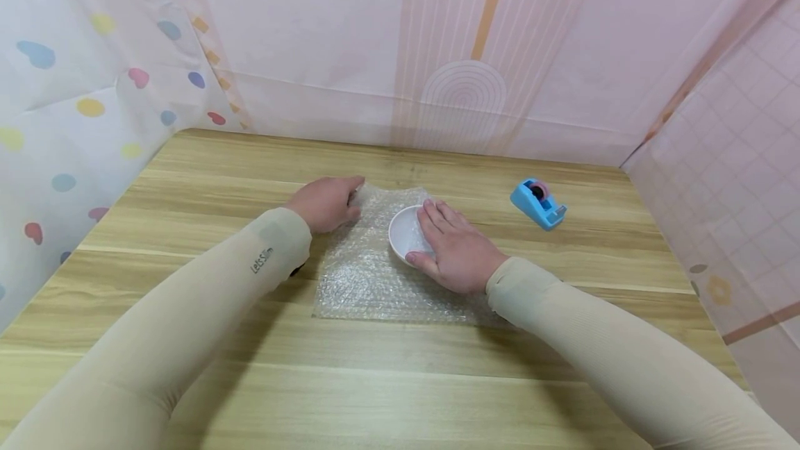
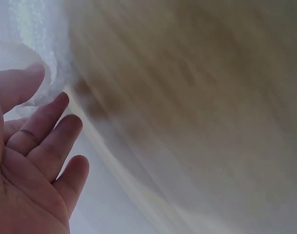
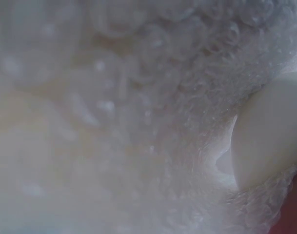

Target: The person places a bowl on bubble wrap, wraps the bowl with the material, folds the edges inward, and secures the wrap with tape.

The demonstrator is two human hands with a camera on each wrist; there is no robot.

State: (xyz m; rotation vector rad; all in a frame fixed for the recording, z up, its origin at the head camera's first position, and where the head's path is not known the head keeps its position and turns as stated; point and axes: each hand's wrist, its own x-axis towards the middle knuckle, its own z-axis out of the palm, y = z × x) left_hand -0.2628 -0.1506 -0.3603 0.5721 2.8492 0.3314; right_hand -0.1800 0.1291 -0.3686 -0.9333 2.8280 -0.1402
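A white bowl sits on a sheet of bubble wrap, its hollow facing up. My right hand lies across the bowl's right side with fairly straight fingers, pressing a fold of wrap over the rim and inside. Close up in the right wrist view, the bowl's pale outer wall shows among blurred bubble wrap. At the sheet's left edge is my left hand, thumb and index finger apart. In the left wrist view the left hand has loosely extended fingers beside the wrap's edge.
A blue tape dispenser with a roll of tape stands to the right, toward the back of the wooden table. Patterned cloth walls enclose the table at the back and both sides.
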